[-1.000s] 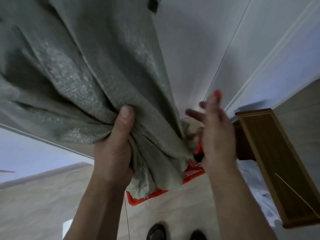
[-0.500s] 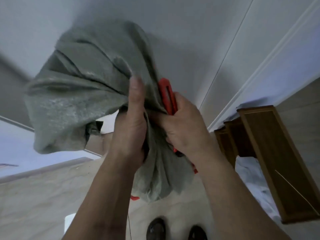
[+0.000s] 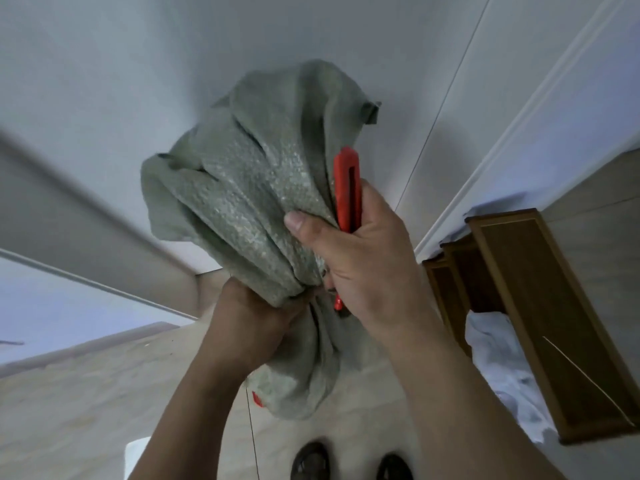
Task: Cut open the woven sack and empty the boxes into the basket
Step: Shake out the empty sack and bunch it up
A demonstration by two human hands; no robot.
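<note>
The woven sack (image 3: 256,209), spread wide a second ago, is now bunched; left hand (image 3: 252,317) fingers clamp its neck, right hand (image 3: 360,258) grips sack and red cutter (image 3: 346,188) together, suggesting emptying is finished.

Pale tile floor (image 3: 86,393): two dark shoes (image 3: 310,460) on it, white obj (image 3: 136,457) bottom-left, wooden frame (image 3: 554,323) rt.
</note>
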